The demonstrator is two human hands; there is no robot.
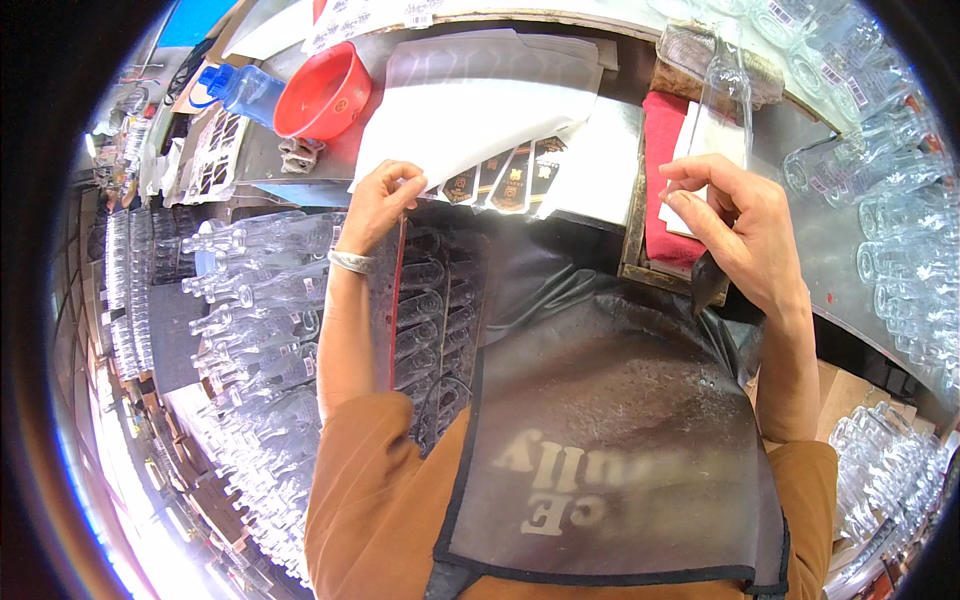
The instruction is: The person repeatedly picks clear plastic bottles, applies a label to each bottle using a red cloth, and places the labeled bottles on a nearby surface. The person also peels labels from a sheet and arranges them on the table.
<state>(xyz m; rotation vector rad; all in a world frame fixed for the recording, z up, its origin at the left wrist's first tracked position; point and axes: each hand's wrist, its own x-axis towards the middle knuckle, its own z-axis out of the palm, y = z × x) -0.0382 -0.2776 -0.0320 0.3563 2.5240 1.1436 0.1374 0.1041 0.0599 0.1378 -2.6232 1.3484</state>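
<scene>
Grey metal surface [835, 245] stretches across the top of our view, with rows of clear bottles [905, 275] upright or leaning at its far right. More bottles [260, 305] crowd together below it on our left.

Our left grip [385, 205] is closed in a pinch, thumb against fingers, on the near left corner of a white sheet [470, 105]. We see this sheet lying at the middle of the surface, its near edge raised and curled; under it, dark labels [512, 185] with gold and white marks show. A pale band [350, 262] circles our left wrist.

Our right grip [735, 225] is partly open: thumb and forefinger curve toward each other with a gap between them, and we see nothing pinched there. It hovers over a red towel [660, 150] and a white pad [680, 218]. Just beyond our fingers, a clear bottle [724, 95] lies over that pad, its far part against a worn block [682, 68]. Something black and pointed [708, 280] shows below our palm; we cannot tell whether we touch it.

Left of the sheet we have a red bowl [322, 92], with a blue jug [248, 93] beside it and a grey rag [300, 155] just below. We wear a dark apron [620, 430] over brown sleeves [355, 490].
</scene>
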